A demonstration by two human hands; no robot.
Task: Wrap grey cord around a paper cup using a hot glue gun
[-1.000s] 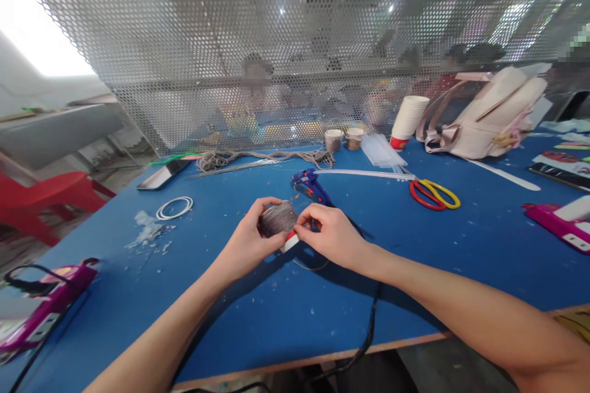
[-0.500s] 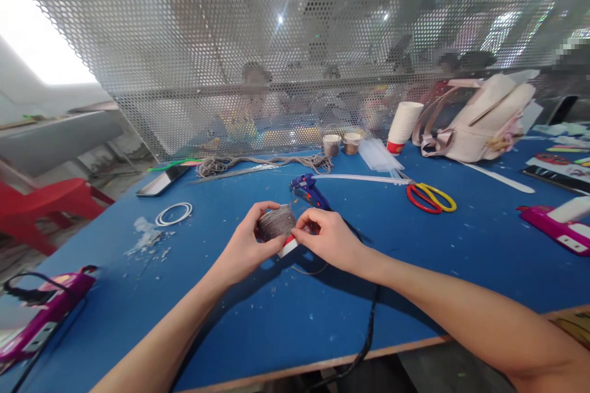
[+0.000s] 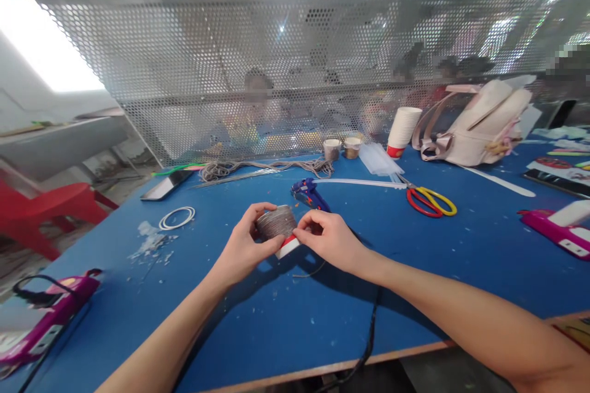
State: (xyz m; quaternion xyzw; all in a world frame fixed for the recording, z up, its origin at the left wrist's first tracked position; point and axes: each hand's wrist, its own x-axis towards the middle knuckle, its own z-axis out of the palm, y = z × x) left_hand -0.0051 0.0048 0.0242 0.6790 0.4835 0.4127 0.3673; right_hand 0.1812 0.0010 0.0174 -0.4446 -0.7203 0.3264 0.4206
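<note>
My left hand [image 3: 246,242] is closed round a paper cup [image 3: 288,247] that lies tilted, its white and red end toward me. Grey cord [image 3: 276,223] is wound closely over most of the cup. My right hand [image 3: 329,238] pinches the cord at the edge of the winding, thumb and forefinger against the cup. A loose tail of this cord curves below the right hand over the table. Just beyond the hands lies a blue glue gun [image 3: 311,194], its lower part partly behind my right hand.
On the blue table [image 3: 276,331] lie scissors [image 3: 431,201], a white ring [image 3: 177,218], glue scraps [image 3: 150,239] and a cord bundle [image 3: 216,170]. Stacked paper cups [image 3: 404,129], two wrapped cups and a backpack [image 3: 488,126] stand before a perforated screen [image 3: 184,73]. Power strips [image 3: 55,313] lie at both sides.
The head view has shifted slightly, so the scene sits a little lower. Both hands keep nearly the same hold on the cup and cord.
</note>
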